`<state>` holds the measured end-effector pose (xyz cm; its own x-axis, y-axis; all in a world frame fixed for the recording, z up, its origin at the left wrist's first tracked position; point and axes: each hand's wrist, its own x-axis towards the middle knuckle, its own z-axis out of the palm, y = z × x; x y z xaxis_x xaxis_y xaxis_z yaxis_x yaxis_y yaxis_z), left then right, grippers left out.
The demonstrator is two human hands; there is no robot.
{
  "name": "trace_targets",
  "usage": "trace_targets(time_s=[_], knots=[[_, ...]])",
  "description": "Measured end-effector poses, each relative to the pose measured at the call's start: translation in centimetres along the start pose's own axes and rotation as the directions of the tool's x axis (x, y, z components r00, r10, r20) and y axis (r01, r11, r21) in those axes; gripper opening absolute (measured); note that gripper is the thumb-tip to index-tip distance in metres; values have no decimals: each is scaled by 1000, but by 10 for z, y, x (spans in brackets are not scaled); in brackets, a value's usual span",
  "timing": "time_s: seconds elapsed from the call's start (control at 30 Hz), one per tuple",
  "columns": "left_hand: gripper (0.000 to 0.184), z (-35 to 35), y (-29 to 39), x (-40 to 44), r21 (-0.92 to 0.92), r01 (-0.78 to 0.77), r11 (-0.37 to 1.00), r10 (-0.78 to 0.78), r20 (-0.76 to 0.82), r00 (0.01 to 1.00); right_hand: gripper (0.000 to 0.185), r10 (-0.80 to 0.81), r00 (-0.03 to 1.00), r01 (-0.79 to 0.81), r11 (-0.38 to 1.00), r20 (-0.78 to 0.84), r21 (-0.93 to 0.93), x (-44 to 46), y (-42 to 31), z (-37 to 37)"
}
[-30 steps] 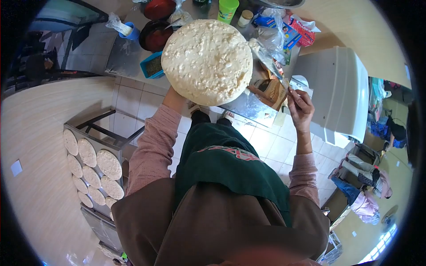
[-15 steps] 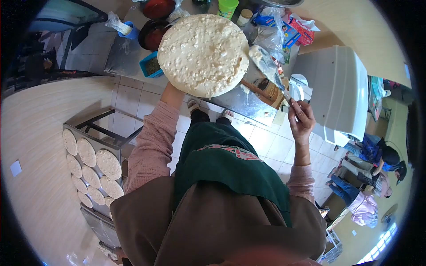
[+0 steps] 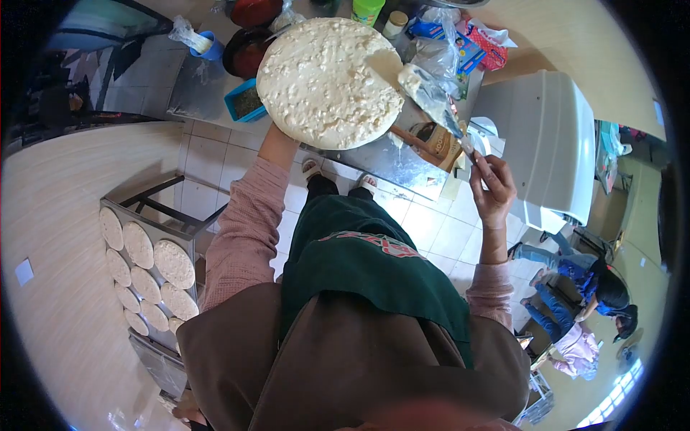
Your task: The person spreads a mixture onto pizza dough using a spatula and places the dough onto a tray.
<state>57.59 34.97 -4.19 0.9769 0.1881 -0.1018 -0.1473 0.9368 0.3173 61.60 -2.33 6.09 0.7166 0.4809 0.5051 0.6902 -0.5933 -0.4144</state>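
Note:
A large round disc [image 3: 329,82], thickly covered in pale, lumpy batter, is held up above the steel counter. My left hand [image 3: 277,145] reaches under its near edge. The wrist shows, but the disc hides the fingers. My right hand [image 3: 493,188] is closed around the handle of a spatula [image 3: 431,99], whose broad blade is smeared with the same pale batter. The blade tip is close beside the disc's right edge; I cannot tell whether they touch.
On the steel counter [image 3: 198,93] are a blue-green tub [image 3: 245,101] of dark bits, a red bowl [image 3: 248,57], a green container [image 3: 367,10] and plastic bags [image 3: 435,57]. A rack [image 3: 194,215] at left holds several pale discs. A white appliance [image 3: 535,144] stands right; people are beyond.
The spatula has shifted slightly left and up, and my right hand slightly right. The batter's lower right looks smoother, and a shadow lies across the disc's right side. People at far right have moved.

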Motion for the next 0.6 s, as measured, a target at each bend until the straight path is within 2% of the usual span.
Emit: trace_targets(time_s=[0.07, 0.1, 0.13, 0.2, 0.33, 0.4, 0.47, 0.53, 0.6], knots=[[71, 2, -4, 2, 17, 3, 1000, -3, -5, 1000, 36, 33, 995, -44, 993, 95, 114, 2, -6, 4], [71, 3, -1, 1, 25, 2, 1000, -1, -8, 1000, 35, 14, 988, -22, 998, 155, 52, 1, -11, 3], [71, 0, 2, 5, 33, -2, 999, 2, -13, 1000, 36, 25, 991, -42, 991, 131, 124, -7, -11, 7], [71, -1, 3, 7, 47, -11, 999, 12, -24, 1000, 35, 70, 981, -95, 986, 182, 135, -21, -9, 5], [71, -1, 1, 9, 77, -20, 997, 23, -41, 999, 35, 110, 979, -140, 976, 173, 168, -33, -4, 2], [71, -2, 0, 7, 87, -17, 996, 21, -50, 999, 33, 141, 986, -159, 959, 91, 235, -29, -13, 9], [71, -1, -3, 6, 96, -14, 995, 19, -59, 998, 32, 120, 988, -139, 962, 94, 234, -24, -21, 16], [71, 0, -8, 9, 111, -15, 994, 22, -69, 997, 33, 118, 976, -157, 963, 184, 217, -27, -26, 23], [71, -1, -6, 14, 124, -23, 992, 33, -80, 996, 34, 128, 972, -173, 957, 199, 232, -37, -27, 24]])
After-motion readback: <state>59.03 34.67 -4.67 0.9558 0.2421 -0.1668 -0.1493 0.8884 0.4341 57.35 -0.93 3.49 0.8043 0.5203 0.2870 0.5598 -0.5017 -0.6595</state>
